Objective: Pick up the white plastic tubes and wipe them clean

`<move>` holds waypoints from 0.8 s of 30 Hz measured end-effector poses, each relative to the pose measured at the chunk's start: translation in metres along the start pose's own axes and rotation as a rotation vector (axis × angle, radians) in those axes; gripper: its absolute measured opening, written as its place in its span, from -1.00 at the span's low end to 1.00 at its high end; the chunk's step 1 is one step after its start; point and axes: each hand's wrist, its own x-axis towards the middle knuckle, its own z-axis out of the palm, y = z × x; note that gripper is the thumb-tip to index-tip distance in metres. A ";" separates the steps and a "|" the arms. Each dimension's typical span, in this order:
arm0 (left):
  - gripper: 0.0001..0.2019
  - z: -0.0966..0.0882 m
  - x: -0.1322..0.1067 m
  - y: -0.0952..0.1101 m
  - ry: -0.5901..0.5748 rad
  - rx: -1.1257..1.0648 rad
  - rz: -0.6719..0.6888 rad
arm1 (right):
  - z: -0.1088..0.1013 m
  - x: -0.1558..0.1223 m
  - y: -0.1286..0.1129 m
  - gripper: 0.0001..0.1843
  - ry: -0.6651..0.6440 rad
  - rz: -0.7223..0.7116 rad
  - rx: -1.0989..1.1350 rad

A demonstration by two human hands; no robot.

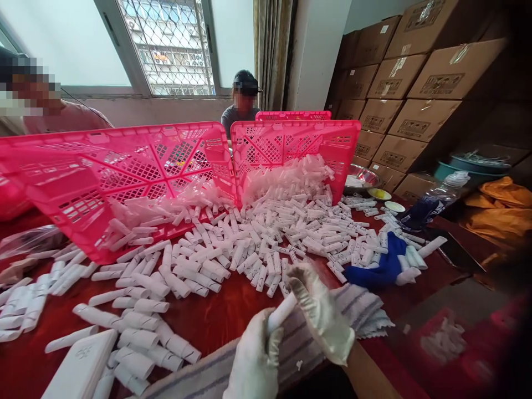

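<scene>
My left hand [254, 357], in a white glove, is wrapped round the lower part of a white tube [282, 313] that tilts up to the right. My right hand [321, 313], gloved too, has its bent fingers closed at the tube's upper end, and they hide that tip. Both hands are above a grey-striped towel [216, 360] on the dark red table [199, 316]. Beyond them lies a large heap of similar white tubes [241, 244], many with a thin dark line. More loose tubes [145, 338] lie to the left of my left hand.
Pink crates [166, 166] lie tipped toward me, spilling tubes. A white box-like object [78, 368] is at the front left. To the right are a blue cloth [380, 266], a bottle [436, 199] and a metal bowl [361, 177]. Cartons [440, 77] are stacked behind; two people sit across.
</scene>
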 end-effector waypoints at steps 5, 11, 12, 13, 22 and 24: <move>-0.71 -0.001 0.003 -0.013 0.090 0.131 0.158 | -0.003 -0.006 0.020 -0.59 0.099 0.054 0.115; -0.68 0.007 -0.001 -0.019 0.241 0.211 0.256 | -0.001 0.000 0.011 -0.62 0.014 0.089 0.157; -0.68 0.007 -0.002 -0.018 0.251 0.195 0.253 | -0.001 -0.001 0.007 -0.62 0.016 0.085 0.135; -0.69 0.006 -0.002 -0.016 0.259 0.162 0.245 | 0.000 -0.002 0.004 -0.61 0.021 0.078 0.106; -0.52 -0.027 0.001 0.023 -0.673 -0.991 -0.393 | -0.012 -0.003 -0.012 -0.65 -0.063 0.028 0.022; -0.53 -0.033 0.001 0.029 -0.675 -0.970 -0.359 | -0.014 0.001 -0.010 -0.64 -0.064 0.032 0.026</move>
